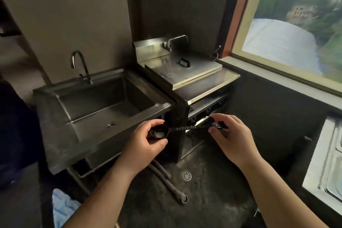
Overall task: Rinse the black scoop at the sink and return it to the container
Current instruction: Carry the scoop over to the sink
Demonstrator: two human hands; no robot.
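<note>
I hold the black scoop (182, 128) level in front of me, between both hands. My left hand (146, 142) cups its round bowl, which has a pale residue inside. Around the far end of the handle, with its perforated tip, my right hand (233, 135) pinches shut. The steel sink (103, 98) with a curved tap (81, 65) lies to the left, just beyond the scoop's bowl. No water runs from the tap. No open container shows.
A steel unit with a handled lid (183, 68) and its own small tap (175, 41) stands right of the sink. Grey hoses (166, 181) and a floor drain (187, 176) lie below. A window ledge (277, 72) runs along the right.
</note>
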